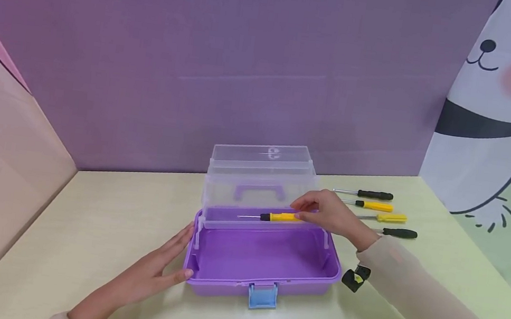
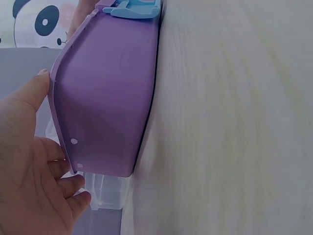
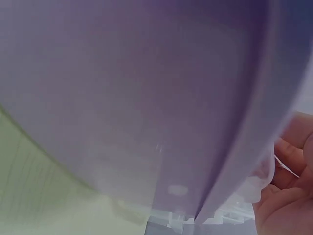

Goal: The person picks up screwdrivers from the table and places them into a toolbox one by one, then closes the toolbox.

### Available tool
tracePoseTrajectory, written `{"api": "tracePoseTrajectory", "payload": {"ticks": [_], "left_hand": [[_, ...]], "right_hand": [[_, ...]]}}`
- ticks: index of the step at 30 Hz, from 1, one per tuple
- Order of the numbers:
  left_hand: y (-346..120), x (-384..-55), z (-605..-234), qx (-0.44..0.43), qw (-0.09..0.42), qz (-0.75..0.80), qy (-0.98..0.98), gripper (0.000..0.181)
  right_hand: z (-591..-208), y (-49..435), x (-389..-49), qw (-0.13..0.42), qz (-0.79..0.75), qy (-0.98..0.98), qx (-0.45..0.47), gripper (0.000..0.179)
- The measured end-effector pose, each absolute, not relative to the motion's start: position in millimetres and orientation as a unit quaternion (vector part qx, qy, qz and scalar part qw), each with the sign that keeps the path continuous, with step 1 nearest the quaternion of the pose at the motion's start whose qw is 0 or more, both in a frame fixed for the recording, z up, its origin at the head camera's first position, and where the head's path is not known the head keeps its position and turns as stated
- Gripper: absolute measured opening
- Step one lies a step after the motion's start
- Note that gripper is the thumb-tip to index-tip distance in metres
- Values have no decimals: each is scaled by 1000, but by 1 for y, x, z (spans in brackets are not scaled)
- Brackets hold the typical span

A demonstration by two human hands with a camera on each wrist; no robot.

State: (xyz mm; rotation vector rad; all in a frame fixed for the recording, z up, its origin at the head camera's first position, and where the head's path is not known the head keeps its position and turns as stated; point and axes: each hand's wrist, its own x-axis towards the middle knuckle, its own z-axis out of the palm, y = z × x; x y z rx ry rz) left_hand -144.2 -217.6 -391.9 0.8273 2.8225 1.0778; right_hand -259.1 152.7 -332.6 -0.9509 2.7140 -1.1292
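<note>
A purple toolbox (image 1: 259,285) stands on the table with its translucent lid (image 1: 261,155) raised at the back. My left hand (image 1: 153,269) rests against the box's left end, thumb at the front corner and fingers along the side; the left wrist view shows thumb and fingertips touching the rim (image 2: 57,112). Over the rear of the box, my right hand (image 1: 332,214) pinches the yellow handle of a screwdriver (image 1: 282,217), its thin shaft pointing left. In the right wrist view the box wall (image 3: 137,98) fills most of the frame, and the screwdriver is hidden.
Several screwdrivers lie right of the box: a black one (image 1: 375,195), a yellow-and-black one (image 1: 376,206), a yellow one (image 1: 391,217) and another black one (image 1: 399,233). A light blue latch (image 1: 262,296) hangs at the box's front. A purple backdrop (image 1: 247,73) borders the table's rear.
</note>
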Motion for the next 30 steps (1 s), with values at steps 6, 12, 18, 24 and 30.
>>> {"api": "tracePoseTrajectory", "payload": {"ticks": [6, 12, 18, 24, 30], "left_hand": [[-218, -144, -392, 263, 5, 345, 901, 75], [-219, -143, -393, 258, 9, 343, 903, 75], [-219, -144, -390, 260, 6, 339, 904, 75], [-219, -144, -388, 261, 5, 337, 905, 75], [-219, -143, -387, 261, 5, 337, 905, 75]], "right_hand": [[-333, 152, -256, 13, -383, 871, -308, 18], [-333, 156, -256, -5, -377, 874, -305, 20], [-331, 162, -256, -5, -378, 877, -297, 22], [-329, 166, -256, -1, -388, 874, -291, 23], [-327, 172, -252, 5, -395, 875, -281, 24]]}}
